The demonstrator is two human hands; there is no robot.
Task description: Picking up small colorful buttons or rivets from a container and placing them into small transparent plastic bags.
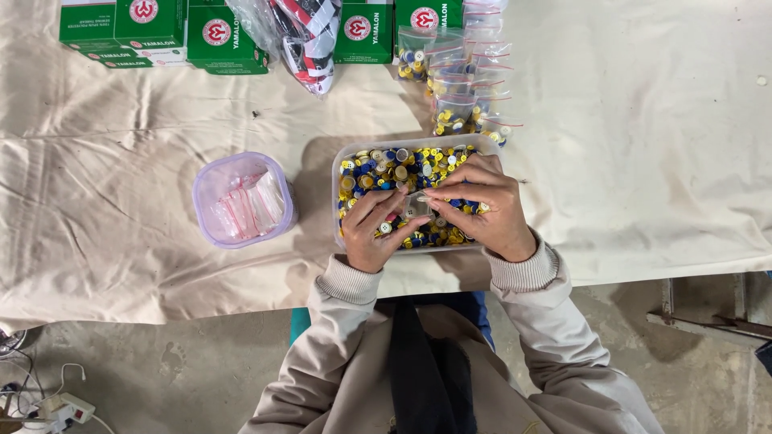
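Observation:
A clear plastic tub full of yellow, blue and white buttons sits on the cloth-covered table in front of me. Both hands are over it. My left hand holds a small clear zip bag above the buttons, fingers pinched on its edge. My right hand rests on the right side of the tub, fingertips meeting the bag's mouth and pinching it; whether a button sits between the fingers is hidden.
A lilac tub holding empty red-striped zip bags stands to the left. Filled button bags lie in a row behind the tub. Green boxes and a plastic-wrapped bundle line the far edge. White cloth covers the table.

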